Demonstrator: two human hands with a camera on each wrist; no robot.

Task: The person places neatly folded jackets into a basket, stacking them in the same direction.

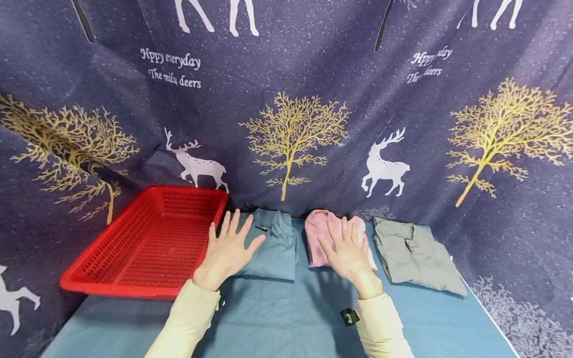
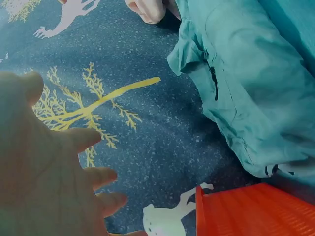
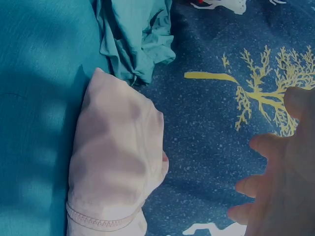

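Three folded garments lie in a row along the back of the table. My left hand (image 1: 227,250), fingers spread and straight, is over the left side of a folded teal collared shirt (image 1: 278,254), near the red basket. Over a folded pink garment (image 1: 316,239) my right hand (image 1: 350,254) is spread the same way, overlapping its right part in the head view. Both wrist views show the hands, left (image 2: 49,167) and right (image 3: 283,182), raised apart from the teal shirt (image 2: 256,83) and the pink garment (image 3: 113,157). Neither hand holds anything.
A red perforated plastic basket (image 1: 130,290) stands at the left of the table. To the right lies a folded grey-green collared shirt (image 1: 421,261). Blue cloth covers the table (image 1: 277,318). A dark curtain (image 1: 286,59) with deer and trees hangs right behind the garments.
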